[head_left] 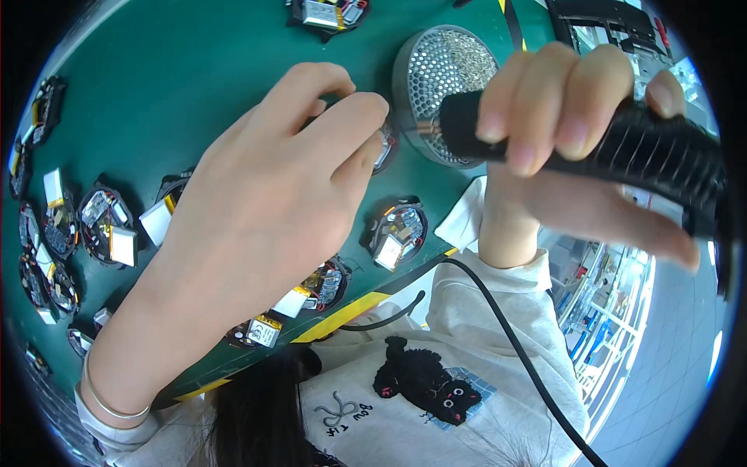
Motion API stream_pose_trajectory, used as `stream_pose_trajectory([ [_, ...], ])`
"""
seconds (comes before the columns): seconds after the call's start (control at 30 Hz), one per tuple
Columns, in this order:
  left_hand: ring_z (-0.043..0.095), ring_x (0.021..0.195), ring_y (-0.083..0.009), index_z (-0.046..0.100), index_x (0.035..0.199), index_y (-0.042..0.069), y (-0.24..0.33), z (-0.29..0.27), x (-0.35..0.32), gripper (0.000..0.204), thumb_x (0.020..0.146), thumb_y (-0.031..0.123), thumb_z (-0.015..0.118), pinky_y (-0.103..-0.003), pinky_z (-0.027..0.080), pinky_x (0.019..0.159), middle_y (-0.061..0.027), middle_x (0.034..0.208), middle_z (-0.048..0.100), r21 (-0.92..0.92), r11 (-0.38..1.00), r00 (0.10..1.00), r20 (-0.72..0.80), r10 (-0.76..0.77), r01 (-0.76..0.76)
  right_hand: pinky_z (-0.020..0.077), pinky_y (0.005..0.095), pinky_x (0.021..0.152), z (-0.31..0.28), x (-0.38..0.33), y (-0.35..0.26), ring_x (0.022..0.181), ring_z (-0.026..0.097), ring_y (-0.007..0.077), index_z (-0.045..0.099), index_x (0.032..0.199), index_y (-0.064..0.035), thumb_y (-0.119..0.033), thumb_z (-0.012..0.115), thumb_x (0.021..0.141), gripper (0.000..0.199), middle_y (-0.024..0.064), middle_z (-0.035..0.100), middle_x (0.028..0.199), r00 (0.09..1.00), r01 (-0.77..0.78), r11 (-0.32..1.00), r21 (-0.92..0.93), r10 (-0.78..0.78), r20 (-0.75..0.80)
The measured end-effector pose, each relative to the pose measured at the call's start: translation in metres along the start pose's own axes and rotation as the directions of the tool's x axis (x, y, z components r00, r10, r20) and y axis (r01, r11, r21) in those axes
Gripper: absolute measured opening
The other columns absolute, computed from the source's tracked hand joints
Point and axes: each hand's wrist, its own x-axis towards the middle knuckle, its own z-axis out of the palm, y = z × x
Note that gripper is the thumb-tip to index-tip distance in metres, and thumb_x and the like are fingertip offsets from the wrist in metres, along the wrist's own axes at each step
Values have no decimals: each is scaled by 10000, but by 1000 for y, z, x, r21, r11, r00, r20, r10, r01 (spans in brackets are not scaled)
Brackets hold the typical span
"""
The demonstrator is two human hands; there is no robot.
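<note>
My left hand (280, 171) reaches over the green mat with its fingers curled on a small round electronic module (384, 152). Most of that module is hidden under the fingers. Raised at the right, my right hand (564, 124) is wrapped round a black electric screwdriver (654, 159). Its bit points left, towards the module, across the edge of a round metal dish (400, 82). The dish has a perforated plate, with many small screws (471, 62) gathered on its far right side. A similar open module (399, 231) with a silvery battery lies nearer to me.
Several more round modules (106, 222) with white or silver batteries lie across the left side of the green mat (171, 93). Another module (328, 15) sits at the far edge. A black cable (517, 350) crosses my lap. Yellow-black tape (342, 315) marks the table's front edge.
</note>
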Motion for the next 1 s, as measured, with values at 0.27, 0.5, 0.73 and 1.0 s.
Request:
stream_pose_trajectory([
  [0.27, 559, 1080, -378, 584, 964, -33, 4, -4, 0, 333, 646, -99, 657, -429, 493, 879, -190, 1217, 529, -34, 997, 997, -47, 61, -63, 461, 389, 763, -25, -3, -8, 863, 577, 220, 574, 1197, -105, -919, 405, 665, 987, 80, 603, 985, 995, 64, 976, -208, -78, -64],
  [0.5, 560, 1115, -339, 585, 938, -7, 3, -10, 1, 322, 659, -29, 745, -410, 484, 920, -180, 1284, 493, -47, 998, 998, 36, -44, 46, 464, 391, 754, -20, -5, 2, 848, 580, 221, 574, 1193, -97, -918, 415, 660, 992, 80, 603, 967, 987, 81, 968, -239, -111, -114],
  [0.73, 557, 1081, -295, 603, 924, 15, 1, -7, 1, 303, 661, -29, 746, -371, 501, 853, -171, 1289, 492, -70, 997, 999, -14, -36, 35, 467, 393, 745, -18, -8, 3, 834, 583, 222, 574, 1189, -89, -917, 425, 656, 997, 79, 603, 950, 988, 74, 969, -236, -103, -115],
  [1.0, 560, 1092, -296, 605, 930, 12, 1, -6, 0, 312, 656, -36, 744, -370, 502, 851, -167, 1290, 490, -117, 992, 997, -40, -62, 57, 470, 395, 735, -52, -2, -9, 818, 586, 223, 574, 1184, -80, -917, 436, 651, 1002, 79, 603, 930, 985, 18, 988, -150, 9, 175],
])
